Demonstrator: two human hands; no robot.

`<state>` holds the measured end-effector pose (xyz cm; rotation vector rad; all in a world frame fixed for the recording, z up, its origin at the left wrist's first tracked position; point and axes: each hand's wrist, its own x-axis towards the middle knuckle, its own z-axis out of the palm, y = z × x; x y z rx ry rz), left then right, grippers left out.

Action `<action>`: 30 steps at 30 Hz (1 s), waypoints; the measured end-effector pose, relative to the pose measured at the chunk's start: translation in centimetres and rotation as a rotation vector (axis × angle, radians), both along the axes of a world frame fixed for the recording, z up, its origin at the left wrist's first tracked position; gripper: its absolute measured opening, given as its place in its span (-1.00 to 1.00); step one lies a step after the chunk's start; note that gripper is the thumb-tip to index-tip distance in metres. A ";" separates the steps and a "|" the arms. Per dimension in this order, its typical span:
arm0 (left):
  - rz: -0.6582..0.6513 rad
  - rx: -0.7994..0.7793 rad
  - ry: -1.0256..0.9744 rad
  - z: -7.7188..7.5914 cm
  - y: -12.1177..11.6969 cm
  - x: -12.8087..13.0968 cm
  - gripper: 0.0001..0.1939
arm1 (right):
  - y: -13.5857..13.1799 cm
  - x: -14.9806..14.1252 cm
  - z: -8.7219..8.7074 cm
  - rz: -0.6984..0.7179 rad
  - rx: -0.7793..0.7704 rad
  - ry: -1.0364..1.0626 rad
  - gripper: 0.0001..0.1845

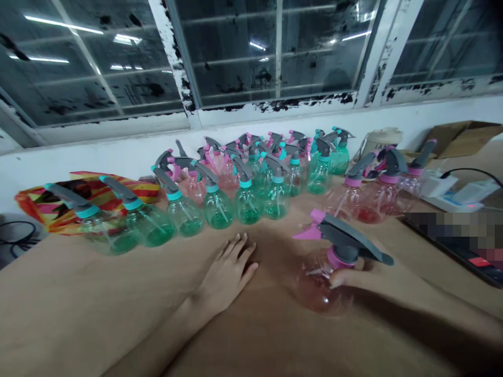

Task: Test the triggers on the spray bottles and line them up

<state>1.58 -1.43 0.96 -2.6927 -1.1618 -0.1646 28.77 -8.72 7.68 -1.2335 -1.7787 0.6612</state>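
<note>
My right hand [359, 277] grips a spray bottle [320, 288] with a clear pinkish body, a pink collar and nozzle, and a grey trigger head. The bottle is upright and its nozzle points left; my fingers behind it are mostly hidden. Flat on the brown table [98, 303] lies my left hand [226, 272], fingers stretched out, holding nothing. Just beyond it stands a row of green spray bottles [218, 209] with teal collars. Pink spray bottles [369, 201] stand behind my right hand.
More pink and green bottles crowd against the white wall under the windows. A patterned red and yellow bag [113, 180] lies at the left. To the right are a phone-like dark device [444, 246], a power strip [451, 201], a cardboard box [463, 137] and a pale container [383, 140].
</note>
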 end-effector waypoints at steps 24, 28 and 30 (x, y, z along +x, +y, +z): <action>-0.006 0.006 -0.060 -0.6 0.3 -0.3 -0.54 | 9.7 3.3 -0.4 -0.540 0.259 -0.217 -0.62; -0.010 0.005 -0.044 -0.6 0.4 -0.4 -0.53 | 11.0 3.2 -0.6 -0.603 0.284 -0.290 -0.63; -0.014 0.004 -0.048 -0.6 0.5 -0.5 -0.52 | 11.7 3.1 -0.6 -0.622 0.291 -0.331 -0.62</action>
